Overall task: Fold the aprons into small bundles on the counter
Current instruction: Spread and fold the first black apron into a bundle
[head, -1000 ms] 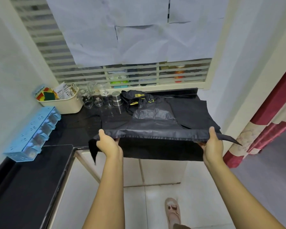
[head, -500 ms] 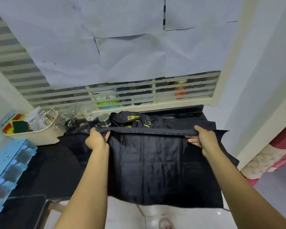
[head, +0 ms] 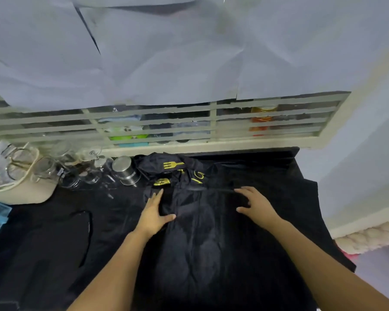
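Two sets of straight, relaxed fingers (head: 158, 196) are pressing flat on a black apron (head: 200, 248), gripping nothing, the left hand (head: 154, 212) and right hand (head: 256, 205) lying near its far folded edge. It is lying spread on the dark counter (head: 54, 232), apparently lengthwise toward the wall. Judging by this, one fold is made; smaller folds are remaining. Bunched fork-printed aprons (head: 166, 167) are sitting just behind.
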`<state>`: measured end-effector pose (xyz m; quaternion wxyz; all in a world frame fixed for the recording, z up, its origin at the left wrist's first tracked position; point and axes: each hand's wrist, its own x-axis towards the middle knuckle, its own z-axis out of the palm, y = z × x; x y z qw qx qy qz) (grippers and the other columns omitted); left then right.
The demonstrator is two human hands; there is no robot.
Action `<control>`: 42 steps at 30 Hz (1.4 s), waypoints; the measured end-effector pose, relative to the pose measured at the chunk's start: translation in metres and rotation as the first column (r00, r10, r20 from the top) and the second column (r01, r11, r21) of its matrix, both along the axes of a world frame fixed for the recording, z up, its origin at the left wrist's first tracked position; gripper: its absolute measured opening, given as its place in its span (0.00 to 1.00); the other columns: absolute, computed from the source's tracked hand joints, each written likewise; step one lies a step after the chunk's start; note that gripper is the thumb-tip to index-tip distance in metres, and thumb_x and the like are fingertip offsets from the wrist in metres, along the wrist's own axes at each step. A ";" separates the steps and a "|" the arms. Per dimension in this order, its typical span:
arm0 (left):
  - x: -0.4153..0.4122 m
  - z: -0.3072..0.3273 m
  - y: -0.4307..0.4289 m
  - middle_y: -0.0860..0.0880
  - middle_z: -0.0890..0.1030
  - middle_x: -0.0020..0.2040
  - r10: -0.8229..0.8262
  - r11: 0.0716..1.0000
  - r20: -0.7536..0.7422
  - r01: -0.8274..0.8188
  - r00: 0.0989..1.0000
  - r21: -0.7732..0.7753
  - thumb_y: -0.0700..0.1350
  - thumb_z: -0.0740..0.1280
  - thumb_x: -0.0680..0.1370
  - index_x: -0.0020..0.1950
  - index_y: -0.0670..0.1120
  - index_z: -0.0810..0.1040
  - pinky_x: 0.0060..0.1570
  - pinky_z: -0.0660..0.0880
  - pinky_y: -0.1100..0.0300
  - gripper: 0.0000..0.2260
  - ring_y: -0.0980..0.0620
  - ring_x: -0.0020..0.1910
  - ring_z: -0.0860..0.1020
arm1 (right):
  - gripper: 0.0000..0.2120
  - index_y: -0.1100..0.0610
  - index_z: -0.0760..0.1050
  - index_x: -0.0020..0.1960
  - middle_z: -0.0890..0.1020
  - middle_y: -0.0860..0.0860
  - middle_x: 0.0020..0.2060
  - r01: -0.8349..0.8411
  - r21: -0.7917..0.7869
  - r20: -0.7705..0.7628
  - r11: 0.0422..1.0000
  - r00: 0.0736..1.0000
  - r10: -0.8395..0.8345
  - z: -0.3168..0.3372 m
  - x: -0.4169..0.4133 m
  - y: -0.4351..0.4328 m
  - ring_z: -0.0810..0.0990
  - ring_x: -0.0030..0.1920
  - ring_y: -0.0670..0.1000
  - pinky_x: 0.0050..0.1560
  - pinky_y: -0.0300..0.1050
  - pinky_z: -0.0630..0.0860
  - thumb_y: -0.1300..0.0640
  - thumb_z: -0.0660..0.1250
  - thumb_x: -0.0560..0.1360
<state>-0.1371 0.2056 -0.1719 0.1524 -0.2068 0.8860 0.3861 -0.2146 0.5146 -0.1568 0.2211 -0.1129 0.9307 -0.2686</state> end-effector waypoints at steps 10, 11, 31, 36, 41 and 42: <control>-0.035 -0.009 0.012 0.47 0.60 0.75 -0.329 0.845 -0.061 0.265 0.942 -0.465 0.55 0.68 0.76 0.76 0.52 0.61 0.74 0.51 0.50 0.31 0.47 0.75 0.56 | 0.15 0.50 0.74 0.53 0.74 0.46 0.47 -0.154 0.112 -0.017 0.982 0.987 0.157 -0.010 -0.043 -0.033 0.69 0.52 0.49 0.54 0.46 0.66 0.47 0.73 0.71; -0.039 -0.010 0.010 0.47 0.64 0.71 -0.320 0.844 -0.080 0.246 0.944 -0.477 0.56 0.69 0.74 0.73 0.51 0.65 0.73 0.54 0.52 0.29 0.46 0.72 0.60 | 0.14 0.50 0.73 0.51 0.73 0.47 0.47 -0.166 0.090 0.015 0.982 0.986 0.166 -0.011 -0.046 -0.034 0.69 0.51 0.48 0.54 0.45 0.66 0.48 0.74 0.70; -0.109 0.005 0.003 0.48 0.77 0.41 -0.422 0.817 0.007 0.383 0.907 -0.430 0.52 0.62 0.80 0.50 0.46 0.69 0.39 0.68 0.55 0.10 0.45 0.44 0.77 | 0.07 0.55 0.67 0.46 0.74 0.50 0.41 -0.161 0.059 0.121 0.985 0.981 0.153 -0.014 -0.078 -0.039 0.75 0.42 0.51 0.39 0.42 0.70 0.57 0.65 0.78; -0.114 -0.003 0.012 0.45 0.80 0.50 -0.379 0.796 0.025 0.339 0.925 -0.502 0.52 0.63 0.80 0.54 0.44 0.73 0.43 0.69 0.56 0.12 0.45 0.51 0.77 | 0.12 0.58 0.72 0.55 0.73 0.55 0.54 -0.096 0.215 -0.031 0.972 0.994 0.105 -0.016 -0.075 -0.052 0.74 0.55 0.56 0.48 0.44 0.69 0.57 0.69 0.75; -0.110 -0.011 0.015 0.44 0.79 0.53 -0.334 0.807 -0.011 0.279 0.943 -0.520 0.52 0.63 0.80 0.56 0.44 0.73 0.52 0.69 0.54 0.12 0.45 0.56 0.75 | 0.07 0.55 0.70 0.47 0.77 0.54 0.55 -0.104 0.331 0.039 0.938 0.995 0.097 -0.013 -0.079 -0.059 0.74 0.58 0.55 0.64 0.50 0.63 0.58 0.69 0.75; -0.109 -0.012 0.015 0.45 0.79 0.54 -0.335 0.802 -0.014 0.278 0.942 -0.529 0.52 0.63 0.80 0.56 0.44 0.73 0.53 0.69 0.54 0.12 0.45 0.56 0.75 | 0.07 0.55 0.70 0.47 0.78 0.53 0.54 -0.124 0.331 0.076 0.935 0.992 0.104 -0.012 -0.080 -0.060 0.75 0.57 0.54 0.65 0.50 0.61 0.58 0.69 0.75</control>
